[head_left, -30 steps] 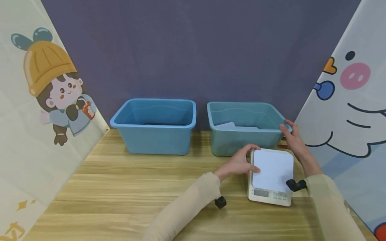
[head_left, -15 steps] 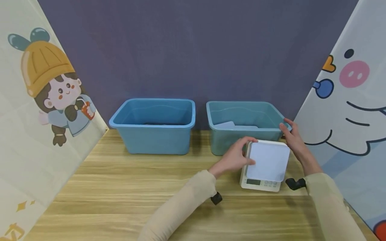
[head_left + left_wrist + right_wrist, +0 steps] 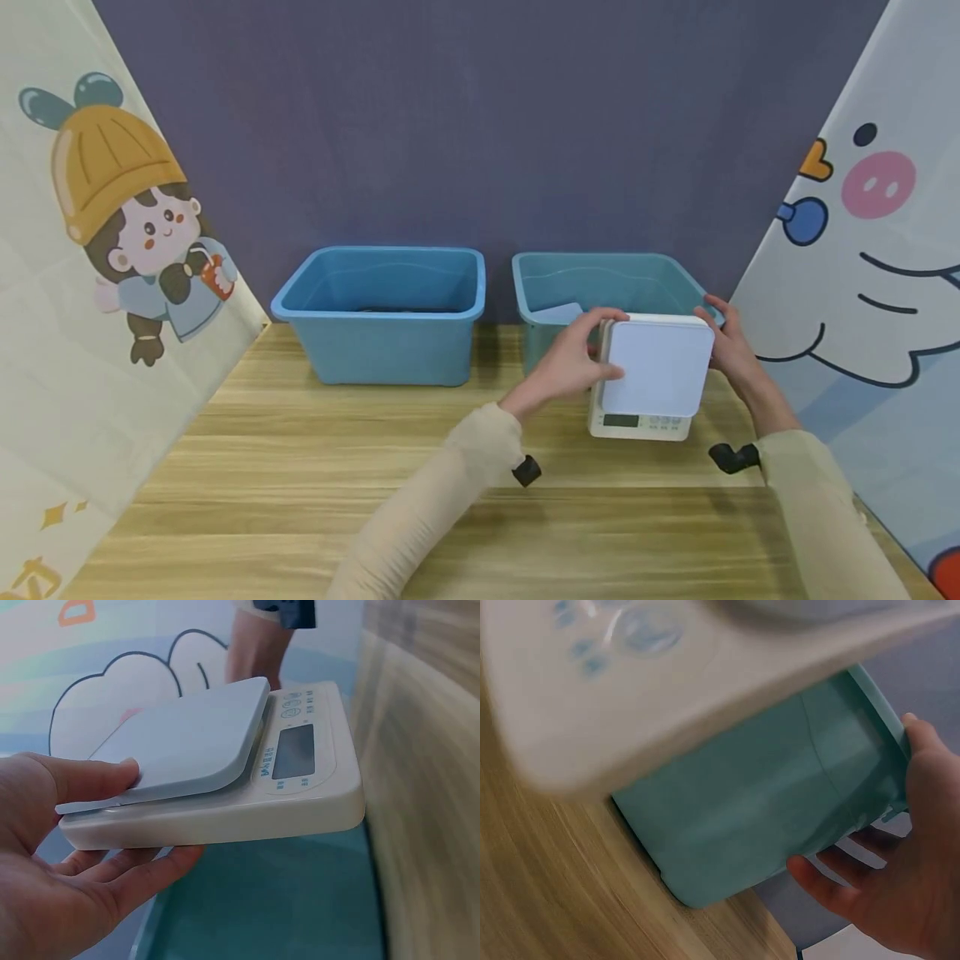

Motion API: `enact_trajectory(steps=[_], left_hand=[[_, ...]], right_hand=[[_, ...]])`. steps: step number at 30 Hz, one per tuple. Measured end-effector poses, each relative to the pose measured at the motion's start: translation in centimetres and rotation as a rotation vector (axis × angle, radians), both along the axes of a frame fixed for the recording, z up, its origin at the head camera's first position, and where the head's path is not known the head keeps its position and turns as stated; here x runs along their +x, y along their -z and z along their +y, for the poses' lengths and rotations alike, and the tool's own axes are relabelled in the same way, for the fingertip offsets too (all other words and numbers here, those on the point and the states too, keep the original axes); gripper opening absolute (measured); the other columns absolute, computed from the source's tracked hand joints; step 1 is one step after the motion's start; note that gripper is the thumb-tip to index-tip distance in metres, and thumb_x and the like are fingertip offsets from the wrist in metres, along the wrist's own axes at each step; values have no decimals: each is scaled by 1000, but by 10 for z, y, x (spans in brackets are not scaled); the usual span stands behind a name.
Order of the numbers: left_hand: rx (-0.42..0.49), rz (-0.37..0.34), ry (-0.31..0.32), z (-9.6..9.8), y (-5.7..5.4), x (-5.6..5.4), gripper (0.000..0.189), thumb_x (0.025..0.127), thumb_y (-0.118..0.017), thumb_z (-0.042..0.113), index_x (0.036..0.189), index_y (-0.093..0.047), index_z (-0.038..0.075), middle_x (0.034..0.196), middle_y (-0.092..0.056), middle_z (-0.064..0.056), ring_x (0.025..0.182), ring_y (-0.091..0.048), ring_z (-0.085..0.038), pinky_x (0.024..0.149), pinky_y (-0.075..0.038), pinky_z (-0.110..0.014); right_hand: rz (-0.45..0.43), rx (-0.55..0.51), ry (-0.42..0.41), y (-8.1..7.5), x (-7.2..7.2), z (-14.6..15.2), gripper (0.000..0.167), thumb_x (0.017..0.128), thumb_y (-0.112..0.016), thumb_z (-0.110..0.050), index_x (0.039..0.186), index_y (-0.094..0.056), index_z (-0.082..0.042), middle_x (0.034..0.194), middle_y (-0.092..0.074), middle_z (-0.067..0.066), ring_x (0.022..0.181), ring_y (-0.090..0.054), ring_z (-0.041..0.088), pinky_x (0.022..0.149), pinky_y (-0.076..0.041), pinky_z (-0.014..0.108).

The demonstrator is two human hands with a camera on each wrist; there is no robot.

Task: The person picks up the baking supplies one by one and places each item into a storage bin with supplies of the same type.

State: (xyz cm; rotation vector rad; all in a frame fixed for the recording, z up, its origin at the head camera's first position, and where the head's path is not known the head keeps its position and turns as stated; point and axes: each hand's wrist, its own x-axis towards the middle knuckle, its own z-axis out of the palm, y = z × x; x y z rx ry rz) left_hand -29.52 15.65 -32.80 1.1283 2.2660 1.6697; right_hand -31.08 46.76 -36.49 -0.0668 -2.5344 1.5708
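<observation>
A white kitchen scale [image 3: 656,371] with a small dark display is held tilted off the table, in front of the teal bin [image 3: 622,283]. My left hand [image 3: 566,358] grips its left edge. In the left wrist view, that hand's thumb lies on the scale's platform [image 3: 187,746] and its fingers support the underside. My right hand [image 3: 738,354] holds the bin's right end by the rim; the right wrist view shows the thumb at the rim and the fingers along the bin's side wall. Part of the bin's front is hidden by the scale.
A flat white object [image 3: 558,314] shows inside the teal bin. To its left stands a blue bin [image 3: 390,350] with something dark at the bottom. Both are on a wood-grain table [image 3: 262,500], against a dark back wall [image 3: 480,125], between printed side panels.
The left hand has raised the scale and moved it slightly left, from near the table up to the bin's front rim. The right hand has stayed on the bin.
</observation>
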Motion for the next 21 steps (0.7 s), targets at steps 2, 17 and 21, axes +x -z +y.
enact_trajectory(steps=[2,17,21], left_hand=[[8,-1,11,-4,-6,-2,68,86,-75,2,140,-47,29,145,-44,0,99,-67,-20,71,-56,-27],[81,44,-1,-24,-56,-19,67,88,-74,4,142,-45,32,147,-41,2,99,-68,-21,71,-58,-31],[106,67,-27,-29,-65,-26,68,88,-74,4,142,-44,30,144,-43,-1,101,-67,-25,72,-58,-32]], right_hand=[[-1,-17,-11,1,-1,0,76,104,-31,-53,157,9,-15,137,-35,31,82,-56,-4,67,-53,26],[30,-33,-57,2,0,0,74,105,-27,-48,155,14,-11,148,-14,34,96,-55,2,73,-57,31],[28,-41,-57,2,1,-2,75,105,-28,-48,156,14,-13,151,-10,40,118,-52,42,73,-57,32]])
